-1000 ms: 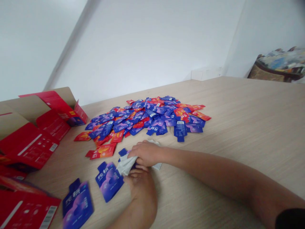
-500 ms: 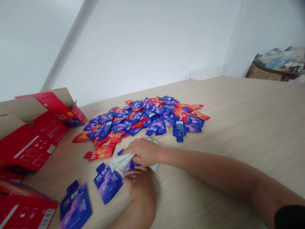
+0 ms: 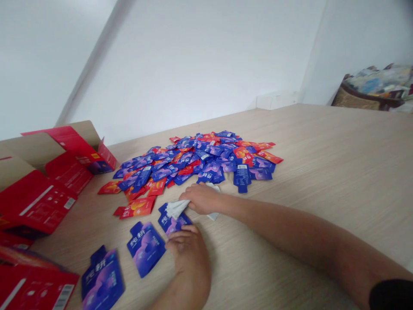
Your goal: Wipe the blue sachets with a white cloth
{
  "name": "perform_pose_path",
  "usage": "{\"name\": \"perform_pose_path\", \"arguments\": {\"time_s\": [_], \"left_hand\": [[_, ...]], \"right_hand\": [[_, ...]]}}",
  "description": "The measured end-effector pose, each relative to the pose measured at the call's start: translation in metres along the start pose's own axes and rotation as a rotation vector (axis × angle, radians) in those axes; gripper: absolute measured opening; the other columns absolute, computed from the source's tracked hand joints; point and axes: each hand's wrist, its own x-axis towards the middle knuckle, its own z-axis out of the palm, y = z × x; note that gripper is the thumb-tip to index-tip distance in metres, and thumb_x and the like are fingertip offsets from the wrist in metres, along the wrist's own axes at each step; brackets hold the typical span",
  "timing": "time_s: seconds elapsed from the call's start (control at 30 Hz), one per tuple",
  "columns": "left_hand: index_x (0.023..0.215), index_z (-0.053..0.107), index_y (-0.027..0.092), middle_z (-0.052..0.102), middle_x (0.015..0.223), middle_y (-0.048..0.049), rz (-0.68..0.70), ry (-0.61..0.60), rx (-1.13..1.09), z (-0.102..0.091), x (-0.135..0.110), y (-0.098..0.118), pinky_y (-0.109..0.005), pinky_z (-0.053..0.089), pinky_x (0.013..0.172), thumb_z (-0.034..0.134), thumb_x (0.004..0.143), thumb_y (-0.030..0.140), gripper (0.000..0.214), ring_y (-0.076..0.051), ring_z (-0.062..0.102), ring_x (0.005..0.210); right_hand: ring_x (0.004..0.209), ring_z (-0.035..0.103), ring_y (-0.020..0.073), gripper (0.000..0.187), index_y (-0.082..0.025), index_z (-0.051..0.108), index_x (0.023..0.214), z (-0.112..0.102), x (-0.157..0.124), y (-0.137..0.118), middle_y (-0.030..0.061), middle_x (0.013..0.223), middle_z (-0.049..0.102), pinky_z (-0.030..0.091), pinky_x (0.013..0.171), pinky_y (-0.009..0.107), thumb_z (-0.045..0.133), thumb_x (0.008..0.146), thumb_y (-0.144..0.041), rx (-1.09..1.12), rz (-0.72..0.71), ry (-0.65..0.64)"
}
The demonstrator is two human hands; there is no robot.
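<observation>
My right hand [image 3: 203, 199] is closed round a crumpled white cloth [image 3: 177, 208] and rests on the wooden table [image 3: 322, 172]. Just below it, my left hand [image 3: 187, 249] pinches the lower edge of a blue-purple sachet [image 3: 172, 223] that lies flat under the cloth's tip. Two more blue sachets lie to the left, one [image 3: 146, 247] close to my left hand and another [image 3: 102, 280] near the front edge. A large heap of blue and red sachets [image 3: 200, 159] spreads out behind my hands.
Opened red and brown cardboard boxes [image 3: 41, 181] stand at the left, with more red packaging [image 3: 32, 284] at the lower left. A white wall runs along the table's far side. A basket of mixed items [image 3: 377, 88] sits at the far right.
My right hand has drawn the cloth up and away from my left hand, uncovering the blue sachet that the left hand holds. The view has shifted slightly.
</observation>
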Motion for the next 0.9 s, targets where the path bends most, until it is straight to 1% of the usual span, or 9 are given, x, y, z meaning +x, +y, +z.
{"name": "perform_pose_path", "arguments": {"time_s": [0.1, 0.23, 0.3, 0.37, 0.43, 0.63, 0.77, 0.83, 0.9], "left_hand": [[0.102, 0.061, 0.002, 0.067, 0.091, -0.0323, -0.007, -0.005, -0.006, 0.001, 0.000, 0.002, -0.044, 0.047, 0.067, 0.030, 0.077, 0.000, 0.040, -0.034, 0.067, 0.078], [0.105, 0.061, 0.001, 0.067, 0.091, -0.0305, 0.029, -0.047, -0.059, 0.000, 0.002, -0.003, -0.042, 0.048, 0.065, 0.030, 0.079, 0.001, 0.041, -0.033, 0.068, 0.078], [0.103, 0.062, -0.002, 0.068, 0.090, -0.0300, 0.047, -0.054, -0.112, -0.002, 0.003, -0.007, -0.041, 0.048, 0.065, 0.029, 0.079, 0.001, 0.040, -0.032, 0.068, 0.078], [0.095, 0.065, -0.003, 0.069, 0.084, -0.0274, 0.049, -0.058, -0.195, -0.004, 0.004, -0.010, -0.039, 0.049, 0.065, 0.029, 0.078, -0.001, 0.040, -0.030, 0.068, 0.075], [0.086, 0.067, -0.003, 0.069, 0.077, -0.0245, 0.034, -0.060, -0.249, -0.006, 0.004, -0.011, -0.036, 0.048, 0.065, 0.028, 0.077, -0.002, 0.040, -0.027, 0.067, 0.072], [0.100, 0.062, 0.002, 0.070, 0.084, -0.0265, 0.046, 0.049, -0.060, 0.000, 0.000, -0.008, -0.038, 0.047, 0.061, 0.029, 0.078, -0.001, 0.040, -0.030, 0.068, 0.071], [0.095, 0.063, 0.004, 0.069, 0.083, -0.0278, 0.039, 0.105, 0.017, 0.007, -0.001, -0.006, -0.037, 0.047, 0.060, 0.033, 0.077, 0.001, 0.035, -0.030, 0.068, 0.068], [0.094, 0.063, 0.004, 0.069, 0.082, -0.0285, 0.035, 0.122, 0.025, 0.007, -0.001, -0.004, -0.038, 0.047, 0.060, 0.034, 0.077, 0.000, 0.034, -0.031, 0.068, 0.067], [0.095, 0.063, 0.003, 0.068, 0.083, -0.0297, 0.015, 0.111, 0.017, 0.006, 0.000, -0.002, -0.039, 0.047, 0.061, 0.033, 0.077, 0.000, 0.034, -0.032, 0.068, 0.069]], "right_hand": [[0.100, 0.053, 0.0237, 0.030, -0.024, 0.058, 0.111, -0.009, 0.000, -0.003, 0.0068, 0.103, 0.062, 0.040, 0.080, 0.038, 0.047, 0.084, -0.022, 0.055, 0.021, 0.064], [0.100, 0.053, 0.0209, 0.032, -0.023, 0.057, 0.114, -0.018, -0.001, -0.021, 0.0057, 0.104, 0.061, 0.038, 0.084, 0.035, 0.046, 0.084, -0.019, 0.131, -0.065, 0.132], [0.098, 0.053, 0.0207, 0.034, -0.025, 0.057, 0.114, -0.017, -0.001, -0.031, 0.0043, 0.103, 0.062, 0.038, 0.083, 0.035, 0.047, 0.083, -0.019, 0.132, -0.151, 0.099], [0.095, 0.054, 0.0214, 0.031, -0.027, 0.059, 0.112, -0.012, -0.002, -0.037, 0.0031, 0.102, 0.062, 0.039, 0.080, 0.036, 0.048, 0.082, -0.022, 0.117, -0.225, 0.031], [0.092, 0.055, 0.0218, 0.029, -0.027, 0.060, 0.109, -0.005, -0.002, -0.038, 0.0028, 0.101, 0.063, 0.040, 0.077, 0.036, 0.048, 0.083, -0.025, 0.103, -0.248, -0.026], [0.095, 0.055, 0.0230, 0.033, -0.028, 0.059, 0.113, 0.006, 0.000, -0.017, 0.0053, 0.101, 0.062, 0.040, 0.079, 0.037, 0.049, 0.082, -0.025, 0.049, -0.107, -0.047], [0.098, 0.053, 0.0243, 0.031, -0.026, 0.060, 0.111, 0.003, 0.000, 0.000, 0.0071, 0.101, 0.062, 0.039, 0.080, 0.038, 0.050, 0.082, -0.023, 0.021, 0.022, -0.012], [0.099, 0.053, 0.0240, 0.031, -0.024, 0.060, 0.110, -0.001, 0.000, 0.002, 0.0073, 0.101, 0.061, 0.040, 0.079, 0.037, 0.049, 0.082, -0.022, 0.041, 0.062, 0.026], [0.097, 0.053, 0.0226, 0.030, -0.023, 0.060, 0.110, -0.005, 0.000, -0.003, 0.0072, 0.099, 0.061, 0.040, 0.079, 0.035, 0.049, 0.082, -0.021, 0.088, 0.056, 0.082]]}}
